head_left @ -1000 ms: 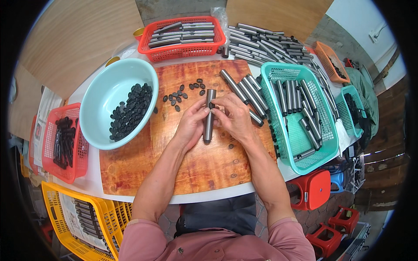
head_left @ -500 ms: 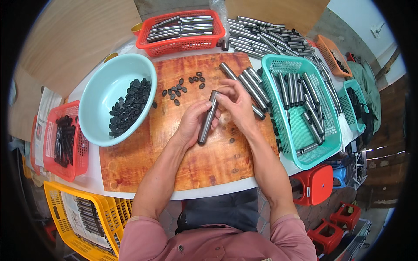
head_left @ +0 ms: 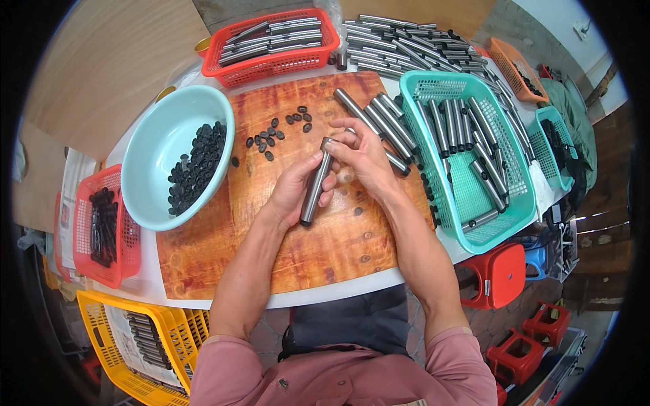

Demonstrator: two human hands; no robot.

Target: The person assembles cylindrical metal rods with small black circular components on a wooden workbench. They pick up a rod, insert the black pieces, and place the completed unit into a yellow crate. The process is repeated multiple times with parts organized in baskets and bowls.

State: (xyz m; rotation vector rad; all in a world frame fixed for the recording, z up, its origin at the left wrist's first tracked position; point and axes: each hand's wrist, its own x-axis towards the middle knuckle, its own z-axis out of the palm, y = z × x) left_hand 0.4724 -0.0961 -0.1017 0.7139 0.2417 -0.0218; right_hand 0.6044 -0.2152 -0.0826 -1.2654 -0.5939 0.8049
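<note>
A dark grey metal tube [head_left: 314, 193] is held tilted over the wooden board, its upper end leaning slightly right. My left hand [head_left: 290, 191] is closed around the tube, thumb along its upper part. My right hand [head_left: 366, 161] pinches at the tube's upper end with thumb and forefinger, the other fingers loosely curled. Whether a small part sits between those fingertips is hidden. Small black oval plugs [head_left: 271, 141] lie scattered on the board beyond my left hand. Several metal tubes [head_left: 393, 125] rest on the board beyond my right hand.
A pale blue basin [head_left: 145, 162] of black plugs stands left. A green basket [head_left: 467, 240] of tubes is on the right. At the back are a red basket [head_left: 271, 66] and piled tubes [head_left: 399, 51]. Red [head_left: 128, 250] and yellow [head_left: 101, 325] baskets flank the near left edge.
The whole view has shifted slightly. Both hands keep their hold on the tube, and my right fingers remain at its upper end with only a slight change of pose.
</note>
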